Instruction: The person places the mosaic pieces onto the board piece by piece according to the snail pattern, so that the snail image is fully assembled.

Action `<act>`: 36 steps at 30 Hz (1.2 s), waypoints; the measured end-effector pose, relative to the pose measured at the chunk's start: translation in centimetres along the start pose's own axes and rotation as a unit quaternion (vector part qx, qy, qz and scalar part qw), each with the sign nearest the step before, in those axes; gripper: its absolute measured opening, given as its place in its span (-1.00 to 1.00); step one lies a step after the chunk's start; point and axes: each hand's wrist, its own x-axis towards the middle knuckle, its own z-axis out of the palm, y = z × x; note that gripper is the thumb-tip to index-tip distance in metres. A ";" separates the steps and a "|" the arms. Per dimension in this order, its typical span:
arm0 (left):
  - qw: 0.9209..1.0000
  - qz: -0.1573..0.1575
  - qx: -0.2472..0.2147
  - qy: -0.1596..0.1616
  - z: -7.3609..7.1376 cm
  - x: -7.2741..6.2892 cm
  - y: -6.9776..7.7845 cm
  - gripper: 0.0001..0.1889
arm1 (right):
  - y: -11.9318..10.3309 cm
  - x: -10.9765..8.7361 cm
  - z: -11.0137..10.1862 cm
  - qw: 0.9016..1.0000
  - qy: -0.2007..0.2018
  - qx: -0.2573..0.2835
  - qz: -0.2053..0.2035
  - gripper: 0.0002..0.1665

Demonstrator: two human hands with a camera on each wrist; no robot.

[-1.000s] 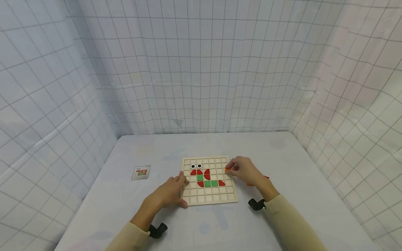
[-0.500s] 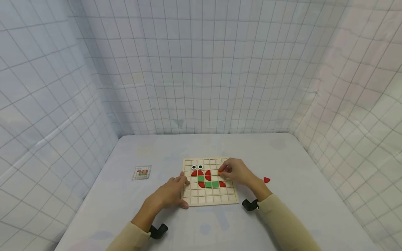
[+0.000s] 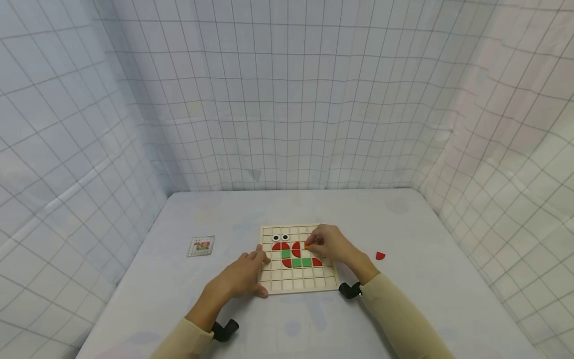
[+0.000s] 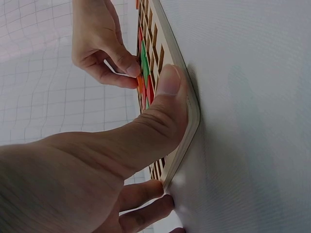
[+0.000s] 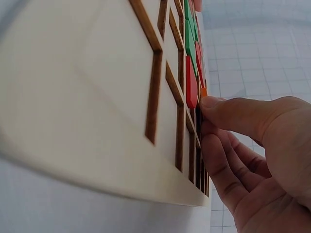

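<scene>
A curtained booth, closer in character to a laboratory recording station than to a home. White sheets (image 3: 287, 124) printed with a dark grid hang behind and on both sides of a pale worktop (image 3: 233, 209), enclosing it on three sides. Visible ripples and folds identify them as soft hangings. Black fittings (image 3: 226, 330) at the person's wrists support this reading. The surrounding building is hidden, its type indeterminable.
</scene>
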 end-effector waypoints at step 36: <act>1.000 -0.002 -0.002 -0.006 -0.2 0.1 0.0 -0.11 | -0.4 0.7 0.2 1.000 -0.005 -0.006 0.012 -0.84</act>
